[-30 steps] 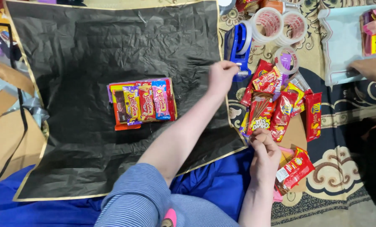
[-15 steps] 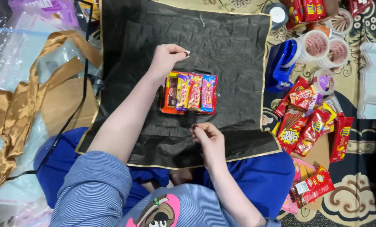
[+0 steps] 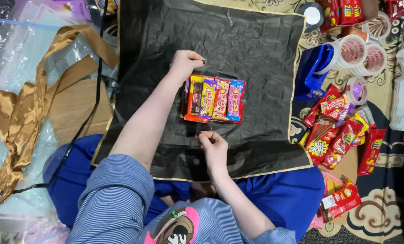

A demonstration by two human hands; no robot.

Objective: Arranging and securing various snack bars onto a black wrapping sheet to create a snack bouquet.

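A bundle of several colourful snack bars [image 3: 213, 99] lies on an orange base in the middle of a black wrapping sheet [image 3: 256, 49]. My left hand [image 3: 186, 62] is curled into a fist at the bundle's upper left corner and touches it. My right hand [image 3: 212, 145] rests on the sheet just below the bundle with thumb and fingers pinched together. Whatever sits between the fingertips is too small to make out. Both forearms reach in from the bottom, in blue striped sleeves.
A blue tape dispenser [image 3: 312, 72] and rolls of tape [image 3: 351, 50] stand right of the sheet. Several red snack packs [image 3: 337, 131] lie beside them on a patterned carpet. A gold ribbon [image 3: 25, 117] and clear plastic lie at the left.
My left hand came back from the tape dispenser to the bundle's upper left corner. My right hand left the red snack packs and now sits below the bundle. The view shifted left.
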